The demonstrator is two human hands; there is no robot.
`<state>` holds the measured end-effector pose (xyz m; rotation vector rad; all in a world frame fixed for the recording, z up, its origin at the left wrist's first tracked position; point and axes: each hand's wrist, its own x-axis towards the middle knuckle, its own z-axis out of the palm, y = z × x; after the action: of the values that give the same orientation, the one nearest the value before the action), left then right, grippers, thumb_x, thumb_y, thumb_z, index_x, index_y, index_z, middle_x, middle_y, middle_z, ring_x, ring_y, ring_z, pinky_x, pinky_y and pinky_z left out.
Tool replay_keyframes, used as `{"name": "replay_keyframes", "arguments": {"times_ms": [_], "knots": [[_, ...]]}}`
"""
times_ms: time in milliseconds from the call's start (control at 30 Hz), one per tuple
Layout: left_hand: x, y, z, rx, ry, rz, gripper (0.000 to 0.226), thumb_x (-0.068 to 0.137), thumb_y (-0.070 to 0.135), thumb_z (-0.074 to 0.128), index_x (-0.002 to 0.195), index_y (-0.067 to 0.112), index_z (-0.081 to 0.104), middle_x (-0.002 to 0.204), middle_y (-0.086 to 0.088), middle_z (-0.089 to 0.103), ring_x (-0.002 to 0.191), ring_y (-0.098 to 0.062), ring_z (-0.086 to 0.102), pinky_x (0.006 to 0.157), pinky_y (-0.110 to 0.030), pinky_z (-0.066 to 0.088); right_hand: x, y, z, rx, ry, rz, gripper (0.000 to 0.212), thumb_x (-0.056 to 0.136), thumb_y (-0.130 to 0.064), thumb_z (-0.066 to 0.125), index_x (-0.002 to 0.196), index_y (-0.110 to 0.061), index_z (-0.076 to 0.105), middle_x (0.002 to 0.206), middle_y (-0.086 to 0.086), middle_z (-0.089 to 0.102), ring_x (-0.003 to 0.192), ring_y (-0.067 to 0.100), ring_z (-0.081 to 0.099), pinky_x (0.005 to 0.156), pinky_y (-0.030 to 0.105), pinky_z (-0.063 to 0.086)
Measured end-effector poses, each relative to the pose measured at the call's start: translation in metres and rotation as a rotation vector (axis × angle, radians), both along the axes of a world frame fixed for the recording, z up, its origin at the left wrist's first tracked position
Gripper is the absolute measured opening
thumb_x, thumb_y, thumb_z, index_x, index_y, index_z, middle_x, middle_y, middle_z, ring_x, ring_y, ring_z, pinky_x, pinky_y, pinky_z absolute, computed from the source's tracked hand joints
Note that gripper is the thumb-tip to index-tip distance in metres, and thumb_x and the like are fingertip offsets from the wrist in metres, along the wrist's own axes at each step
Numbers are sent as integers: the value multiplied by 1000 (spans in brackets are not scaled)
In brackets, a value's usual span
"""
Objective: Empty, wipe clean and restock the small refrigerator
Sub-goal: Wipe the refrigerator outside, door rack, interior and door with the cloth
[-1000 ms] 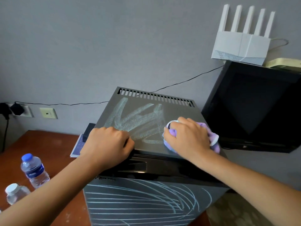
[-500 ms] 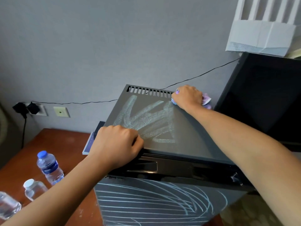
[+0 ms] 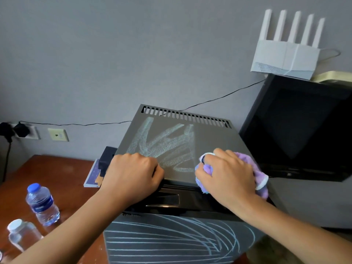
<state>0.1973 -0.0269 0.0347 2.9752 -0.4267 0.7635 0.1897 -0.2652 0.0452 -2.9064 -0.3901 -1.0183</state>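
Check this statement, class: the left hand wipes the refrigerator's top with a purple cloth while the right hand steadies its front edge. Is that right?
Not quite: the hands are swapped. In the head view, the right hand presses the purple cloth on the refrigerator's top, while the left hand steadies its front edge.

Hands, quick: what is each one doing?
Left hand: fingers curled over the grey metal fridge top's front edge.
Right hand: holding the crumpled purple cloth.
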Motion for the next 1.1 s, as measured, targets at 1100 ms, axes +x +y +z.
{"name": "replay_keyframes", "arguments": {"times_ms": [1100], "knots": [[-1, 2, 3, 1, 4, 0, 41, 81, 35, 49, 46, 15, 39, 39, 5, 27, 35, -22, 22, 46, -19, 7, 1, 21, 3, 32, 85, -71, 30, 77, -37, 54, 63, -33, 28, 71, -13, 40, 73, 22, 56, 59, 31, 37]]}}
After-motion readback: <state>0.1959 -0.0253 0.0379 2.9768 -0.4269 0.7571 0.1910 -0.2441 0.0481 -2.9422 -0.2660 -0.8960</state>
